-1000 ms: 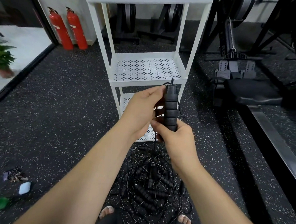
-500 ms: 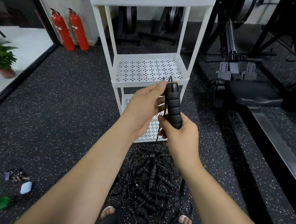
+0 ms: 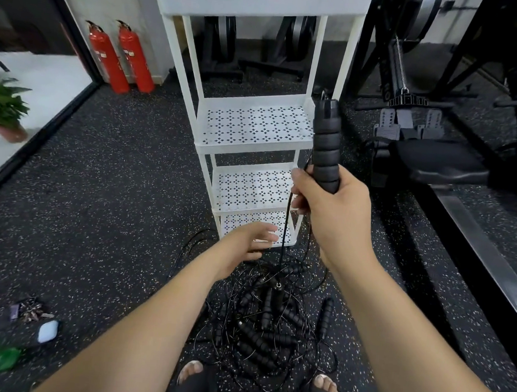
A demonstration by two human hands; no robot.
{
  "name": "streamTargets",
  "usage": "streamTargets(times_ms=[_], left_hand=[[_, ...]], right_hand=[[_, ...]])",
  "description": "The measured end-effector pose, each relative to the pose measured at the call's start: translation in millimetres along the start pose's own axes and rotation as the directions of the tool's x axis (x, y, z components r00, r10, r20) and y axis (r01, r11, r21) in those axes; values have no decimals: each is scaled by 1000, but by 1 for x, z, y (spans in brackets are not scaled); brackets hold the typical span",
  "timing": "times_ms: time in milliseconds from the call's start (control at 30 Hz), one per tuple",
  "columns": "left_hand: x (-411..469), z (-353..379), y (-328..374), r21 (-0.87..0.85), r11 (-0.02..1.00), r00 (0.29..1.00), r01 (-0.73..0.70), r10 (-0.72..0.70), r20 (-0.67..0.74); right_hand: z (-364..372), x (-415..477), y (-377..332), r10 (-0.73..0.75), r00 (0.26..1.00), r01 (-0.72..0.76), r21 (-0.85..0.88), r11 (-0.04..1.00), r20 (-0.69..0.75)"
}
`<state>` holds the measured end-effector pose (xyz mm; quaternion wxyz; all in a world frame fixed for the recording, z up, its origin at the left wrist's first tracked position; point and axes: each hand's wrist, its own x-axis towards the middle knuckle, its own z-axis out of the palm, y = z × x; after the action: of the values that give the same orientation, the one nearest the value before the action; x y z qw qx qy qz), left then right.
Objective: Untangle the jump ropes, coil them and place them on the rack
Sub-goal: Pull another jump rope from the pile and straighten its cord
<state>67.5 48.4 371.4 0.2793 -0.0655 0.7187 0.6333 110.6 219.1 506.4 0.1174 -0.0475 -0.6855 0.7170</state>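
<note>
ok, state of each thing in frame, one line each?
right grip: curled round lower end of handle
left grip: open, holding nothing, low beside hanging cord
handle: upright, raised
hanging cord: runs down into rope pile
rope pile: tangled, on floor
rack: upright

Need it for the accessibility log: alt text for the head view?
The right hand grips a black foam jump rope handle upright, its cord hanging down into a tangled pile of jump ropes on the gym floor. The left hand is open, low beside the cord, in front of a white tiered rack.
</note>
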Motion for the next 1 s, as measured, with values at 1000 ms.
streamTargets(times_ms=[1000], left_hand=[[7, 25, -50, 502, 862, 987, -63, 128, -98]], right_hand=[[-8, 22, -86, -9, 999, -2, 212, 977, 50]])
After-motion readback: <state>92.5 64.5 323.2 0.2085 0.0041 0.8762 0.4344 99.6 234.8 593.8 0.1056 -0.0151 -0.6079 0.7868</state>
